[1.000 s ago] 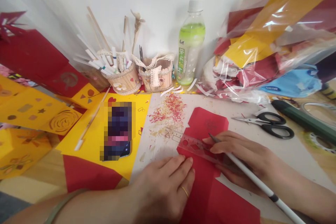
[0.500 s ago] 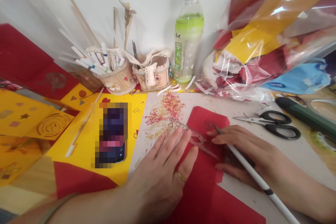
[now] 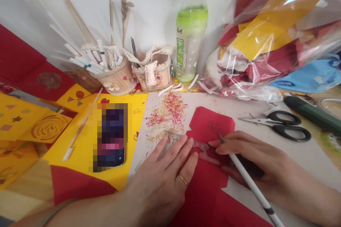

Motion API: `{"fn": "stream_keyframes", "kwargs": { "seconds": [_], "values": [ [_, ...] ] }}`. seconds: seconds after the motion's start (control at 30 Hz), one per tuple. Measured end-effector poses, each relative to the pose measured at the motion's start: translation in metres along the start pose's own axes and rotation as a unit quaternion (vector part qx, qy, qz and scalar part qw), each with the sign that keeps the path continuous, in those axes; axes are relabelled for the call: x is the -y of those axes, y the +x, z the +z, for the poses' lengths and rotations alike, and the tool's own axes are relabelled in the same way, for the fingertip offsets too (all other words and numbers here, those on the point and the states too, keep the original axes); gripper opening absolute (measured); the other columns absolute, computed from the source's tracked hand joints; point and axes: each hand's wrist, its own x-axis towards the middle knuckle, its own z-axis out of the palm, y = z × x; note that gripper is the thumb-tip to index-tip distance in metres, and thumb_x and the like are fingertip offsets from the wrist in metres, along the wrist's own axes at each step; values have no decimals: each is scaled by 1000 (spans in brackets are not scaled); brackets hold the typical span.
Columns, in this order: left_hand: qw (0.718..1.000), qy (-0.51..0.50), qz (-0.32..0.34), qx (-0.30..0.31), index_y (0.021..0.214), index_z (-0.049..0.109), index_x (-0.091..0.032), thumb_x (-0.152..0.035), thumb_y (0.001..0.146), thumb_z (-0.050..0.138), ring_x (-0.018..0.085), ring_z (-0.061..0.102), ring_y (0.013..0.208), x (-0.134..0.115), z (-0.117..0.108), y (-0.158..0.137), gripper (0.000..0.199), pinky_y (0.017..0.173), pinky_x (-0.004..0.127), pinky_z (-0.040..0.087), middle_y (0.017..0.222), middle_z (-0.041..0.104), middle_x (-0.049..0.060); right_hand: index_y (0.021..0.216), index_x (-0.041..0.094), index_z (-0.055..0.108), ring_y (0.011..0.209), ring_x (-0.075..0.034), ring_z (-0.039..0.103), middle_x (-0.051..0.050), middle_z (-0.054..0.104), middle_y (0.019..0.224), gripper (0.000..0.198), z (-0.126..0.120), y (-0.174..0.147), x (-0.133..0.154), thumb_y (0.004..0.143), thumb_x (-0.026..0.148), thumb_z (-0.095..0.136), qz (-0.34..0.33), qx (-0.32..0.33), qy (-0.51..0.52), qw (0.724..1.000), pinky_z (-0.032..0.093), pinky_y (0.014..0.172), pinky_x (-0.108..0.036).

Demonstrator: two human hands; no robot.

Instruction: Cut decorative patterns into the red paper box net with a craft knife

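Across the red paper (image 3: 205, 184) lies a clear ruler (image 3: 201, 145), likely light, bendy and slippery, best held along its edges. The left hand (image 3: 163, 181) rests on it, fingers spread; the right hand (image 3: 254, 159) pinches a white pencil (image 3: 247, 177). Scissors (image 3: 274, 122) crowd the paper's right edge; grey sheet (image 3: 213, 100) beyond its far edge leaves some room.

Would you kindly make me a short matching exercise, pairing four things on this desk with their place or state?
Column one:
1. scissors
2. ruler
3. bottle
4. pencil

Column two:
A. upright, with a white cap and green liquid
B. held in the right hand
C. lying down, with black handles
D. partly covered by the left hand

Right pairs: 1-C, 2-D, 3-A, 4-B
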Motion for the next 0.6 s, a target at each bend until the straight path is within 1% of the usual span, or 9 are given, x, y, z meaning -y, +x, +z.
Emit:
{"fn": "stream_keyframes", "kwargs": {
  "seconds": [0.1,0.27,0.33,0.43,0.5,0.6],
  "values": [
    [1000,6,9,8,131,42,-11,-29,94,37,26,35,131,1,-2,-1,42,110,46,12,139,42,14,100,23,60,75,-17,66,-4,68,86,21,-1,1,2,79,16,62,-5,-3,-3,1000,56,59,-24],
    [1000,11,18,6,130,43,-13,-30,93,37,27,38,129,1,-2,0,41,108,43,19,137,44,16,96,23,61,71,-19,67,-5,70,83,18,-2,3,5,78,19,63,-2,-14,-6,1000,56,55,-26],
    [1000,14,19,11,131,42,-14,-31,94,35,26,38,129,1,-2,0,41,107,42,20,137,44,16,97,23,59,72,-19,67,-5,70,84,18,-1,3,5,79,19,62,-11,-12,-11,1000,56,56,-27],
    [999,16,19,23,134,39,-15,-34,95,33,26,36,131,1,-2,0,43,108,41,18,139,42,15,98,22,57,73,-19,66,-5,69,84,17,-1,2,4,81,18,60,-23,-13,-17,999,55,57,-26],
    [999,17,22,27,135,38,-15,-34,95,33,26,35,132,2,-2,-1,44,109,41,17,140,41,16,99,21,57,74,-19,66,-6,69,84,17,0,1,4,82,18,59,-22,-8,-19,1000,55,58,-27],
    [999,18,27,29,135,37,-14,-34,95,34,27,35,132,2,-3,-1,45,108,41,19,139,41,17,100,22,56,75,-19,65,-6,68,85,18,0,-2,4,83,18,59,-22,-2,-19,1000,55,59,-28]
  ]
}}
